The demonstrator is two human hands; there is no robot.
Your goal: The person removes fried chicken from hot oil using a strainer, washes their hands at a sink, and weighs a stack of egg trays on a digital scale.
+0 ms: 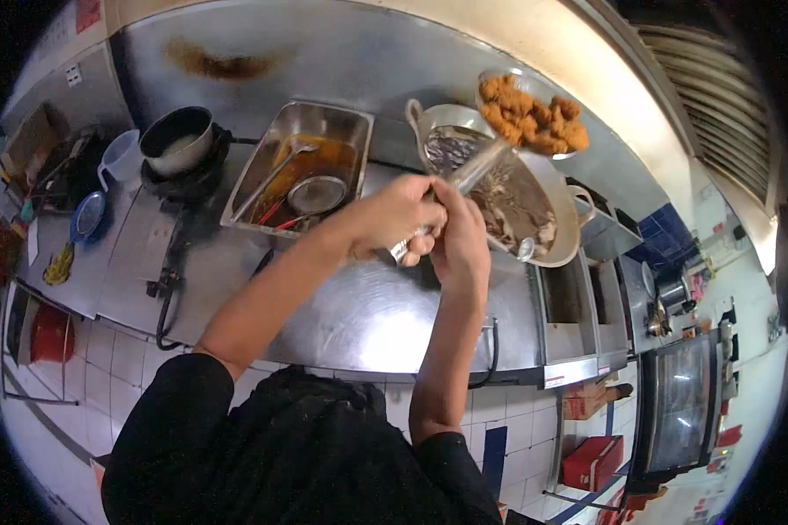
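My left hand (403, 210) and my right hand (460, 232) are both closed around the long metal handle (480, 168) of a skimmer, close together. The skimmer's basket (562, 156) is raised over the far rim of a wide, two-handled wok (565, 214) and carries a heap of orange-brown fried breaded pieces (525, 114). Inside the wok is dark brown liquid (525, 197) with pale froth or bits in it. A small shiny rounded thing (525, 249) shows at the wok's near edge. My fingers hide part of the handle.
Left of the wok, a rectangular steel pan (236, 203) holds brownish liquid, a ladle (276, 175) and a round strainer (317, 194). Farther left are a dark pot (177, 144), a plastic jug (121, 159) and a blue strainer (88, 215). The steel counter (350, 306) lies below my forearms.
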